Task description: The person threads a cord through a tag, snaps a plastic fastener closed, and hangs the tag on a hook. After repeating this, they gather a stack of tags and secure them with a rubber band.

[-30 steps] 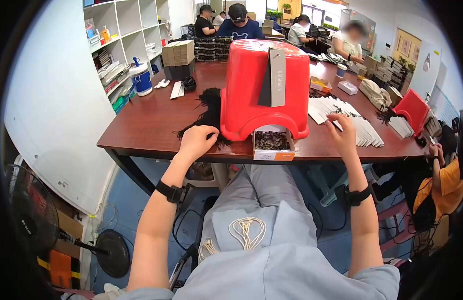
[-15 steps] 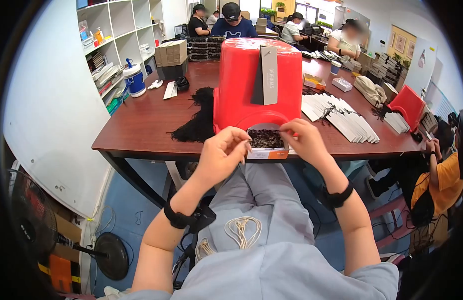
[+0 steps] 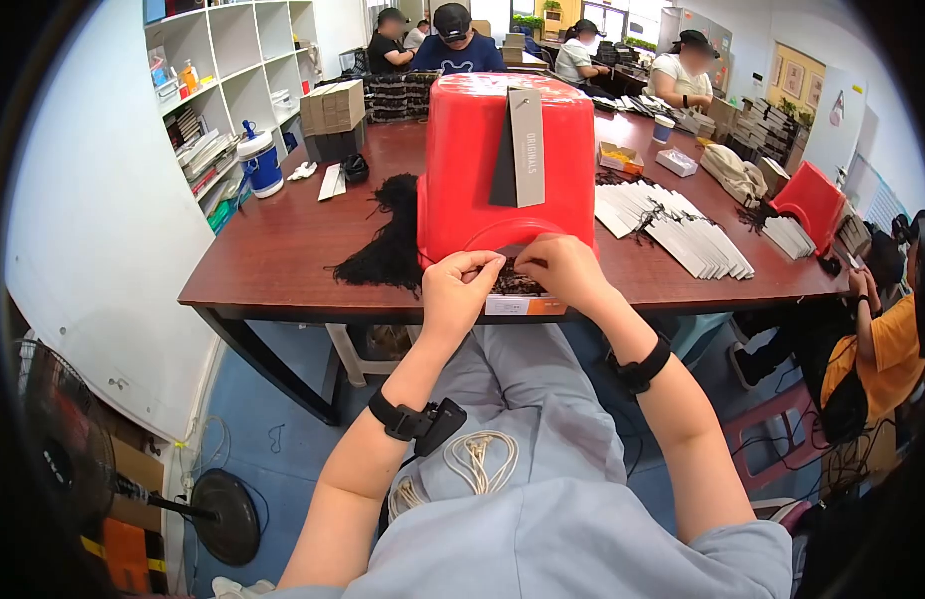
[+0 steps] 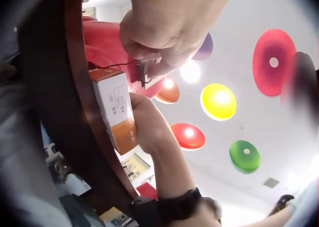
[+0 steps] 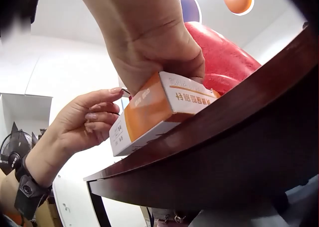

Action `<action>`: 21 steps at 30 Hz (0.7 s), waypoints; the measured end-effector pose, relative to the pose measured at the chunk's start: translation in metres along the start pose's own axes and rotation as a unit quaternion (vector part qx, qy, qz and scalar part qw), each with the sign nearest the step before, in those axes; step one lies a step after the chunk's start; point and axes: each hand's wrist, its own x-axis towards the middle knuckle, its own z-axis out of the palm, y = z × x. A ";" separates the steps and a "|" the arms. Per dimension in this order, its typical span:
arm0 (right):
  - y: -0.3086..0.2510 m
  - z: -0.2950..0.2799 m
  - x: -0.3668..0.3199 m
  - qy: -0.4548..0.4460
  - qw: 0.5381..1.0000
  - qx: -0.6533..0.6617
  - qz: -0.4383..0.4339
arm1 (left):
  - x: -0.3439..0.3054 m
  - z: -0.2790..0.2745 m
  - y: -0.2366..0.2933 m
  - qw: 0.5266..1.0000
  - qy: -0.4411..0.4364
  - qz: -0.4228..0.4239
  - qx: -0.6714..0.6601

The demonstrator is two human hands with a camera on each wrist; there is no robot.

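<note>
Hand, left: fingers pinch thin dark piece, tip exposed
Hand, right: finger grip unclear
White-orange cardboard box: beneath, easing reach

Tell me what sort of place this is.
Likely a small workshop for packing or tagging: stacked cartons, fanned white cards and people working at other tables.

Blue-and-white jug, white shelving, fan, pink stool, beige bag
</note>
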 end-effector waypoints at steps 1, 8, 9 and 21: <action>0.000 -0.001 -0.001 0.045 0.996 0.071 0.014 | -0.001 0.000 0.001 1.000 0.001 0.000 0.000; -0.003 -0.004 -0.005 0.057 0.896 0.395 0.194 | -0.009 0.007 0.006 0.993 0.033 0.076 0.079; -0.005 -0.006 -0.006 0.057 0.896 0.396 0.194 | -0.010 0.008 0.005 0.992 0.040 0.090 0.076; -0.023 -0.010 -0.019 0.100 0.754 0.604 0.235 | -0.015 0.017 0.013 0.947 0.071 0.280 0.139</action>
